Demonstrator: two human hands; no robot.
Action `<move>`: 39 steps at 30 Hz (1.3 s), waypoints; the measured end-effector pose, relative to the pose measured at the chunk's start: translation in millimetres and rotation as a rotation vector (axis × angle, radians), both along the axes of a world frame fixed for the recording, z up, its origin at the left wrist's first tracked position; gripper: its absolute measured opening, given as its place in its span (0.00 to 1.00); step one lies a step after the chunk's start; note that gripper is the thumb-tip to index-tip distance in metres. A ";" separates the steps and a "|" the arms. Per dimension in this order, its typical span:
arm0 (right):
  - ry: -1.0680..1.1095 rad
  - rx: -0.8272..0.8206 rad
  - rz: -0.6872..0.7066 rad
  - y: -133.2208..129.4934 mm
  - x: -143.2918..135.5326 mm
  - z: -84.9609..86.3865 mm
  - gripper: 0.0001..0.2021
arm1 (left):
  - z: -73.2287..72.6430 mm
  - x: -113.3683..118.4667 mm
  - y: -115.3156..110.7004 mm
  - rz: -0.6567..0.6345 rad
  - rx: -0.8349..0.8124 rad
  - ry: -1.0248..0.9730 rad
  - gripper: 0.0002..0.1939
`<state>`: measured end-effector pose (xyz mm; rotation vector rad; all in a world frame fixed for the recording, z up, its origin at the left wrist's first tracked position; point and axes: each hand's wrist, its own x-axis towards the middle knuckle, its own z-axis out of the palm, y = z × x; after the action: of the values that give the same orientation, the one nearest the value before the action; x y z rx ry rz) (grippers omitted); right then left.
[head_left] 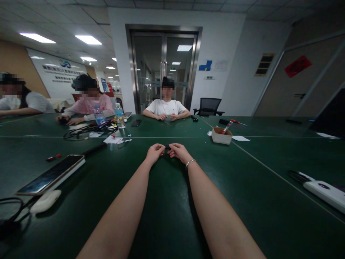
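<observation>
My left hand [156, 153] and my right hand [179, 151] meet above the middle of the dark green table [167, 201], arms stretched forward. Between their fingertips is a small black object [167, 146], mostly covered by the fingers, so its kind cannot be made out. Both hands are closed in a pinch on it, thumbs and forefingers pressed together. A silver bangle [191, 164] circles my right wrist.
At left lie a phone on a white box [54, 174], a white earbud case [46, 201] and tangled black cables [91, 131]. Bottles [120, 117] stand beyond. To the right are a small carton [221, 136] and a white power strip [325, 192]. Several people sit around the table.
</observation>
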<state>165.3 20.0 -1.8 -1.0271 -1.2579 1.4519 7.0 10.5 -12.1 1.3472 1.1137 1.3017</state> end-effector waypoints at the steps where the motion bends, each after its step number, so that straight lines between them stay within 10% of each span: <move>1: -0.005 -0.001 0.003 -0.2 0.1 0.3 0.05 | 0.4 -0.3 -1.3 -0.008 0.017 -0.003 0.12; 14: -0.028 -0.005 0.020 -1.2 0.7 2.0 0.10 | 6.8 -1.3 -6.4 0.017 0.190 0.044 0.15; 20: -0.023 0.000 0.002 -4.3 -0.1 3.6 0.09 | 2.0 -0.5 0.4 0.053 -0.026 -0.018 0.17; 39: -0.024 0.011 -0.006 -2.0 -0.2 1.5 0.08 | 1.8 -1.0 1.8 0.056 -0.017 -0.016 0.14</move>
<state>165.1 18.0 -0.3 -1.0434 -1.2779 1.4304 6.0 12.3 -10.3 1.2988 1.1564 1.3388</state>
